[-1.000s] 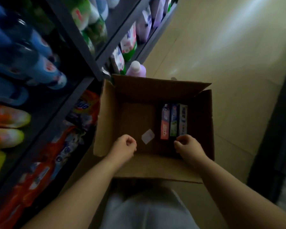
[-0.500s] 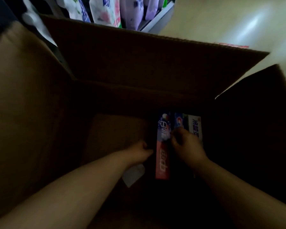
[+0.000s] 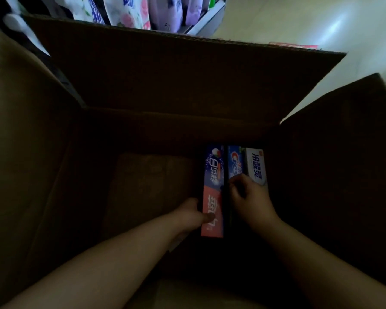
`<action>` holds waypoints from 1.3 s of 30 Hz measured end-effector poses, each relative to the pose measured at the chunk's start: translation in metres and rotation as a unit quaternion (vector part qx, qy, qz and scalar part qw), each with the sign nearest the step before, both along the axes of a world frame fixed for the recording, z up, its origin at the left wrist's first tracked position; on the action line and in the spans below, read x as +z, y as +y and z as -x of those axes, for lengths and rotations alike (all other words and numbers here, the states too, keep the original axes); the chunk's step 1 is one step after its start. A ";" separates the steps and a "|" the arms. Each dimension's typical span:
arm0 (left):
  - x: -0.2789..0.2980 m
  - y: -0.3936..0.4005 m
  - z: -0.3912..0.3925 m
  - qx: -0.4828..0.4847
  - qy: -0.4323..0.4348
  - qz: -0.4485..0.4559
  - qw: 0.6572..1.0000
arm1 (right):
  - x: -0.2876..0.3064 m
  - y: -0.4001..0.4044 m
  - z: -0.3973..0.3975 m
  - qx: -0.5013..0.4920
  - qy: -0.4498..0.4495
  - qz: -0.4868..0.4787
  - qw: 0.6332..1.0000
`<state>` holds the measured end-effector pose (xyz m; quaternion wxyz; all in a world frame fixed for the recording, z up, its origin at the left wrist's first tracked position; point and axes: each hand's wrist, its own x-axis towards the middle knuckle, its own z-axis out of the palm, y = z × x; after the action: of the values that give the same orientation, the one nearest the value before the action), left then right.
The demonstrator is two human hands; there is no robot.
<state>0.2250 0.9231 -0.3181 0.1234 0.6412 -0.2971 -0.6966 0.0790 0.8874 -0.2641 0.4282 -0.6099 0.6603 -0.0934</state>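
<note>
I am looking down into an open cardboard box [image 3: 165, 85]. Three toothpaste boxes lie side by side on its floor at the right: a red and blue one [image 3: 213, 175], a blue one [image 3: 234, 161] and a white one [image 3: 257, 166]. My left hand [image 3: 193, 216] grips the near end of the red and blue box, thumb on its top face. My right hand [image 3: 250, 197] lies over the blue box with fingers curled onto it, hiding its near half. The box interior is very dark.
The box's flaps stand up on the left, far and right sides. Beyond the far flap a shelf holds pastel refill pouches [image 3: 129, 12]. Pale floor [image 3: 321, 23] shows at the upper right. The left part of the box floor [image 3: 151, 186] is bare cardboard.
My head has dropped close into the box. My left hand moved right from the box floor onto the red and blue toothpaste box; my right hand went from the box's near edge onto the blue one.
</note>
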 end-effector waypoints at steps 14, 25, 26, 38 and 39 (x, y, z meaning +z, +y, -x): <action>0.033 0.013 -0.014 0.072 0.133 0.038 0.988 | 0.027 -0.001 -0.003 -0.143 -0.201 -0.194 0.950; -0.027 0.025 0.019 -0.013 -0.045 0.066 0.997 | 0.016 -0.003 0.030 -0.238 -0.288 -0.189 0.908; -0.030 0.026 0.019 -0.019 -0.054 0.078 0.995 | 0.015 -0.003 0.029 -0.240 -0.288 -0.188 0.908; -0.017 0.025 -0.012 -0.005 -0.008 -0.037 0.999 | 0.010 -0.002 0.030 -0.227 -0.270 -0.186 0.917; -0.007 0.029 -0.015 0.021 0.021 -0.046 0.998 | 0.011 -0.002 0.030 -0.227 -0.266 -0.184 0.919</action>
<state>0.2399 0.9518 -0.3246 0.1144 0.6377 -0.2482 -0.7202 0.0494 0.8858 -0.2527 0.6601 -0.3069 0.6480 -0.2238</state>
